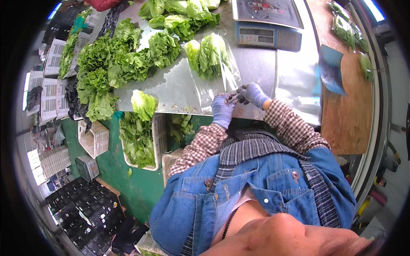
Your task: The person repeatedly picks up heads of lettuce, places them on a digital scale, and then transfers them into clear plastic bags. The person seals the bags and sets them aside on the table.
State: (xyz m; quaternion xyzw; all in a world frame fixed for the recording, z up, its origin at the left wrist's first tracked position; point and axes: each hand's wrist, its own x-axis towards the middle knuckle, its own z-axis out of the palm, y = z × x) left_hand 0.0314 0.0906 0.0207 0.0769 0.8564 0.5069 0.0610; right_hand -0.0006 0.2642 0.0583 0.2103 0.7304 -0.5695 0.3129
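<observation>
A clear plastic bag [235, 74] lies on the metal tabletop [169, 78] with heads of leafy lettuce [213, 52] inside it. My left hand [221, 108], in a thin blue-grey glove, pinches the gathered near end of the bag. Gloved the same way, my right hand [254, 94] grips that end too, its fingertips close against those of the left. What exactly is between the fingertips is too small to tell. Beyond the bag, to the right, stands a digital scale [272, 36] with a dirty metal pan.
Loose lettuce [105, 62] is heaped along the table's left side, with more heads [182, 16] at the back. A filled crate [157, 140] stands below the near edge. To the right, a wooden board [347, 112] carries bagged greens [347, 30] and a blue sheet [332, 68].
</observation>
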